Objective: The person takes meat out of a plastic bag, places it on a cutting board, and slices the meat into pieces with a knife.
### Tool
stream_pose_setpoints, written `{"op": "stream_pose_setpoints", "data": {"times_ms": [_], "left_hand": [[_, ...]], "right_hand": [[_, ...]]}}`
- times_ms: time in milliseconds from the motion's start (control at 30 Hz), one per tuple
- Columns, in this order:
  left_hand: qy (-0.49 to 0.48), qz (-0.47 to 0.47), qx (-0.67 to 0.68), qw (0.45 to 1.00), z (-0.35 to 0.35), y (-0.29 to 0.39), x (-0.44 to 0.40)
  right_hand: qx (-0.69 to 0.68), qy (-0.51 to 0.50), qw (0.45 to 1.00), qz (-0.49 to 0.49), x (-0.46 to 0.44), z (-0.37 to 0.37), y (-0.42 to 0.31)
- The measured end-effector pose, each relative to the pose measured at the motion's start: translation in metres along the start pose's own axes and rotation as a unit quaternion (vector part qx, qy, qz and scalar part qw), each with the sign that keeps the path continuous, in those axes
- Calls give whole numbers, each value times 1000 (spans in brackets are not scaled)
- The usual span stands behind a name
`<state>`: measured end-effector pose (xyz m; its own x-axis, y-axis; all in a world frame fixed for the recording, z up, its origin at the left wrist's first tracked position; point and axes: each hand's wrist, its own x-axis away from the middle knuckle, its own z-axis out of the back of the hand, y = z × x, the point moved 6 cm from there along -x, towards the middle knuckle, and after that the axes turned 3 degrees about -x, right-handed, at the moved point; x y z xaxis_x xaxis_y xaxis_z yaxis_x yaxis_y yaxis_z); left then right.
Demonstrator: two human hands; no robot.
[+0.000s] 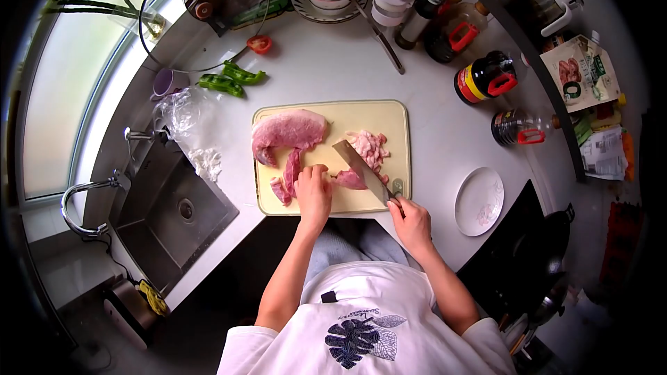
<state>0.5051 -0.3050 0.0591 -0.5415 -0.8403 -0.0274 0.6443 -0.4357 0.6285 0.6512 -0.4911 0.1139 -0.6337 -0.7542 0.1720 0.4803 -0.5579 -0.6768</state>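
Observation:
My right hand [410,219] grips the handle of a knife [362,170], whose wide blade slants up and left over the cutting board [382,117]. Under and beside the blade lies a small piece of meat [351,180]; cut bits of meat [370,147] are heaped to its upper right. My left hand [314,184] has its fingers bent together over the board, left of the blade, at a strip of meat [292,167]. What its fingertips hold, if anything, is hidden. A large slab of meat [292,132] rests at the board's upper left.
A sink [184,208] with a faucet and a plastic bag [184,118] are at left. Green peppers [222,84] and a tomato half [259,44] lie behind the board. A white plate [479,201], sauce bottles [486,76] and a black stove [511,264] stand at right.

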Motion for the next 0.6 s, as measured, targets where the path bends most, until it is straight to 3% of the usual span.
{"op": "stream_pose_setpoints", "data": {"times_ms": [167,233,500,600], "left_hand": [[6,-103,-33,994,5,3,21],[-11,-211,-64,975,-7,14,27],[-6,-252,-83,964,-23,18,2],[-4,-266,-67,962,-22,18,-4]], "right_hand": [[-28,40,999,-13,3,12,6],[-32,35,999,-15,6,13,10],[-29,-4,999,-44,33,22,24],[40,-23,998,-32,53,44,29]]}}
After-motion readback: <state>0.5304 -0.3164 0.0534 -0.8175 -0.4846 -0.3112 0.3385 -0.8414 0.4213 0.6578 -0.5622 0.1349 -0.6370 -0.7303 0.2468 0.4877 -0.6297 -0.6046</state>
